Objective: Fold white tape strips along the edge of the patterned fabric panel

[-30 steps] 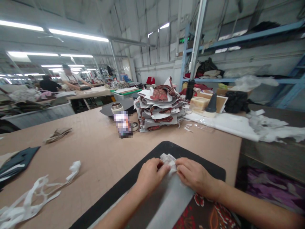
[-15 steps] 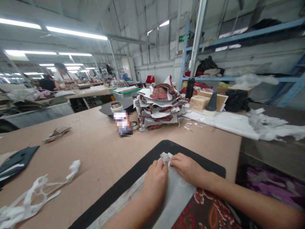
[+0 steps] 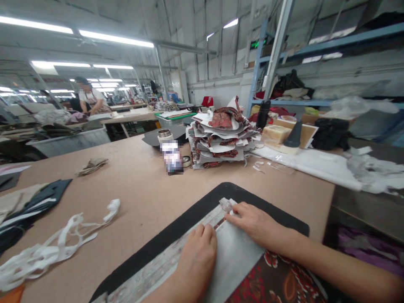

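A dark red floral fabric point(image 3: 268, 280) with a pale grey-white layer point(image 3: 233, 248) lies on a black board point(image 3: 167, 233). My right hand point(image 3: 252, 221) pinches the far end of the pale layer, where a crumpled whitish tip sticks up. Lower and to the left, my left hand point(image 3: 198, 252) rests on the layer with its fingers curled together at the fold; what its fingertips hold is hidden. Along the left side of the fabric runs a light patterned strip point(image 3: 164, 263).
Beyond the board stand a stack of floral pieces point(image 3: 221, 141), a phone point(image 3: 172, 158) and an open flask point(image 3: 164, 135). White strips point(image 3: 59, 248) and dark folded cloth point(image 3: 41, 202) lie left. A person point(image 3: 91, 99) stands far back.
My left hand has slid back toward me along the layer, away from my right hand, uncovering more of the fold. My right hand stays at the far end. The view has shifted slightly left.
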